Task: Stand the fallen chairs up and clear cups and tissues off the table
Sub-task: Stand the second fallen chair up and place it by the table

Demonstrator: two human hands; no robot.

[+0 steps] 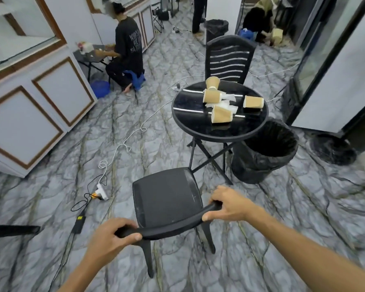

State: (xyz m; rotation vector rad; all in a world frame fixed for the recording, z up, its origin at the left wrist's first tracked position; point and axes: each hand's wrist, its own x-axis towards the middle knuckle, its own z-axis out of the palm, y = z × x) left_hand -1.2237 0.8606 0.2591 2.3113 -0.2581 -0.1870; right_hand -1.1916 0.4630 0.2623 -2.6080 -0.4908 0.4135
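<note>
1. Both hands are on the near chair (167,199): left hand (110,237) wrapped around the left end of the top rail, right hand (226,204) wrapped around the right end. The chair stands upright on the floor, just short of the table (181,106).
2. Risk one: the rear legs sit on glossy marbled floor (282,218). Push the chair in too hard and it could skid into the table's crossed legs and shake the top.
3. Risk two: four cups (212,96) lie tipped on that smooth black top. A knock would likely send them rolling off the edge, perhaps missing the bin (268,165) beside the table.
4. Risk three: a white cable (122,146) and power strip (101,191) trail on the floor to the left, near the chair. A foot or chair leg could snag them.
5. The chair itself: black, flat seat, curved top rail, slim legs; looks light and easy to steer.
6. The far chair (230,57) already stands upright behind the table, slatted back showing.
7. Cups are tan paper, all on their sides; white tissues (228,102) lie crumpled among them, mid-table. None cleared yet.
</note>
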